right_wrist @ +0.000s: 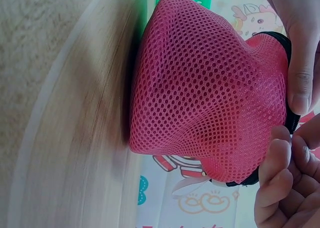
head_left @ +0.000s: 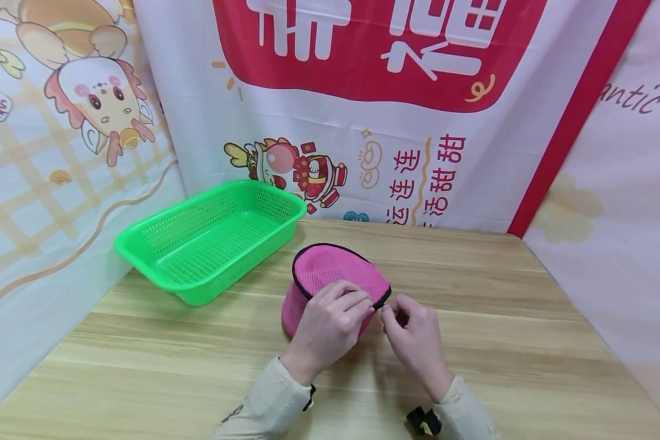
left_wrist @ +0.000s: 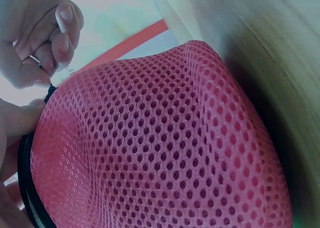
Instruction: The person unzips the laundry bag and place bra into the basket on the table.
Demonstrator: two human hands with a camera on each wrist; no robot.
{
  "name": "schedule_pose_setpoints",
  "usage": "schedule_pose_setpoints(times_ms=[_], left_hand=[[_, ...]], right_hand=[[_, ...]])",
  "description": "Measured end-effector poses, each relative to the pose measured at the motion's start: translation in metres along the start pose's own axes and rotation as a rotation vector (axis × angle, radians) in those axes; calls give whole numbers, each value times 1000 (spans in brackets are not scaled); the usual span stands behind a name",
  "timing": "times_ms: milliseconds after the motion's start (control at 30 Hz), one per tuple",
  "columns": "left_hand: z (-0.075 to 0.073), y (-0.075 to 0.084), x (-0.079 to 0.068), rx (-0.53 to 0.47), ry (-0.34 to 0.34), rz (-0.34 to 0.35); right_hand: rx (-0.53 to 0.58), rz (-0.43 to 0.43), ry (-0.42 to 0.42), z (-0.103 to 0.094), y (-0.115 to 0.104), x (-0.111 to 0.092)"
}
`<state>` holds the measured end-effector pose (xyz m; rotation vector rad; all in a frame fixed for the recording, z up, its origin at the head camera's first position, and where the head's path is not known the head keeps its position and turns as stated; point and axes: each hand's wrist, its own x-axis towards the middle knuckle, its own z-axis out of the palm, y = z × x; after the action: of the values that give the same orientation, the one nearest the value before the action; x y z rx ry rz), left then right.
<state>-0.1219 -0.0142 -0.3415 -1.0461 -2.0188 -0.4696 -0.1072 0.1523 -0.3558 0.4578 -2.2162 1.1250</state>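
A pink mesh bag [head_left: 321, 266] with a black zipper [head_left: 330, 244] round its top stands upright on the table, its mesh sides slightly creased. My left hand [head_left: 327, 324] grips the zippered rim near the right corner, thumb pressed against the black edge in the right wrist view. Just beyond it, my right hand [head_left: 416, 336] pinches the zipper pull between thumb and bent fingers. A thin dark bit shows at those fingertips in the left wrist view, beside the bag's mesh wall [left_wrist: 155, 138]; the fingers hide most of the pull.
A green perforated plastic basket [head_left: 209, 290] stands at the back left, behind the bag. The wood-grain table [head_left: 506, 342] meets printed cloth hangings [head_left: 198, 116] at the back and both sides. A small black object [head_left: 425, 421] is by the right cuff.
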Motion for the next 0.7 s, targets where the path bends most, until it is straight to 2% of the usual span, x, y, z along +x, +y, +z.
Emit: schedule_pose_setpoints(times_ms=[300,567,700], left_hand=[[1,0,-1,11,6,5],[3,-2,-1,38,56,44],[3,-2,-1,31,51,39]], right_hand=[[-19,32,-6,0,1,0],[-17,-8,57,0,2,1],[-9,-2,59,0,3,1]])
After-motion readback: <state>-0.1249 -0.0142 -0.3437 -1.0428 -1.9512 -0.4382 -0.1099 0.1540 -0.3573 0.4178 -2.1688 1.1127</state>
